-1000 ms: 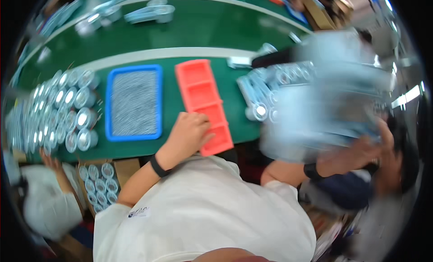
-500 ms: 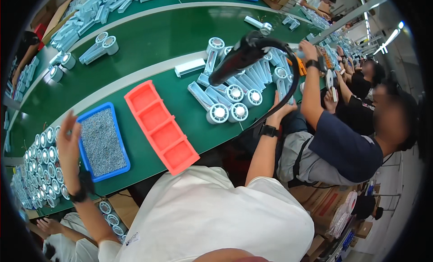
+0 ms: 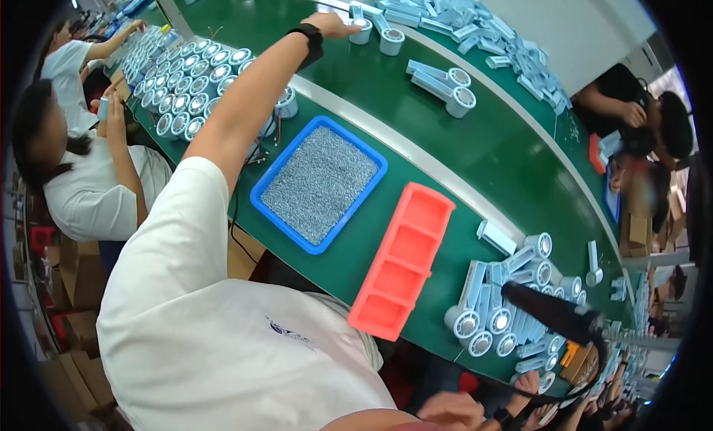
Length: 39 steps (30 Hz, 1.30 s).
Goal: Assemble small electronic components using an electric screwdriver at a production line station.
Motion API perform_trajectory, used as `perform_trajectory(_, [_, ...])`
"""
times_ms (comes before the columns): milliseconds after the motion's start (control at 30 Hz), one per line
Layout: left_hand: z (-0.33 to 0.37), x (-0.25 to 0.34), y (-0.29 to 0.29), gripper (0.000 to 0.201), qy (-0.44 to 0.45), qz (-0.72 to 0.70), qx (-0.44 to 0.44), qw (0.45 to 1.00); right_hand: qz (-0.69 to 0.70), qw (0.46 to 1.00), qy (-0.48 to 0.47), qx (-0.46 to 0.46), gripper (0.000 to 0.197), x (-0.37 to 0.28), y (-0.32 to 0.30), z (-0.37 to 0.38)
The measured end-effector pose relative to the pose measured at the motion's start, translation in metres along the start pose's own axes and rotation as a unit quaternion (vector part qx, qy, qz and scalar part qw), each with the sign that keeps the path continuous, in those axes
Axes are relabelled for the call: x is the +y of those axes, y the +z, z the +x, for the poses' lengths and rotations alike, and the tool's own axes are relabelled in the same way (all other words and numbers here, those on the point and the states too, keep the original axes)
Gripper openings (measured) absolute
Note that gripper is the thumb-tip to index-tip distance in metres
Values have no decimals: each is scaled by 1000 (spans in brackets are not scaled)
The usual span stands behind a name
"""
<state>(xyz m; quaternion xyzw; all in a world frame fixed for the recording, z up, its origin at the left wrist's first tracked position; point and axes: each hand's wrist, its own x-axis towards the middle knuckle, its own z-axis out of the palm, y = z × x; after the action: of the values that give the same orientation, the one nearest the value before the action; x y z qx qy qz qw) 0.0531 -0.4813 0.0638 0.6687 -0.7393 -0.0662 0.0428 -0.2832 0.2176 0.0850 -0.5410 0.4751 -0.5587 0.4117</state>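
Note:
My left arm stretches far across the green bench, and my left hand (image 3: 332,25) is at a light-blue handheld fan (image 3: 362,33) with a round head. Its fingers are closed together against the fan head; the exact grip is too small to make out. A second fan (image 3: 391,43) lies just right of it. Low at the right, a black band shows on my wrist. My right hand (image 3: 527,383) has its fingers bent around a fan handle (image 3: 530,366) beside a cluster of similar fans (image 3: 499,321). Part of that grip is hidden.
A blue tray (image 3: 259,193) holds small grey pieces. Beside it lies a red compartment tray (image 3: 393,286). A black corded tool (image 3: 549,311) hangs over the fans. Wired fan heads (image 3: 178,97) crowd the left. Co-workers sit on both sides; light-blue parts (image 3: 475,26) are piled beyond.
The view has swung left. My left hand has moved from beside the blue tray out to the fan on the far green strip. My right hand stays near the fan cluster.

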Motion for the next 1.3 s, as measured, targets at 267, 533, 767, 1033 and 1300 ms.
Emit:
perform_trajectory(267, [50, 22, 43, 87, 38, -12, 20, 999, -160, 965, 205, 23, 36, 11, 86, 203])
perform_trajectory(533, [31, 48, 43, 95, -9, -222, 29, 975, -128, 970, 204, 44, 35, 59, 75, 228])
perform_trajectory(767, [41, 134, 25, 94, -300, -76, -31, 950, -137, 972, 177, 66, 29, 75, 81, 210])
perform_trajectory(1033, [-21, 103, 33, 92, -55, -207, 18, 977, -21, 988, 126, 86, 21, 76, 74, 205])
perform_trajectory(1300, [-198, 106, -5, 62, 174, -509, -4, 843, 124, 978, 128, 110, 38, 42, 90, 236])
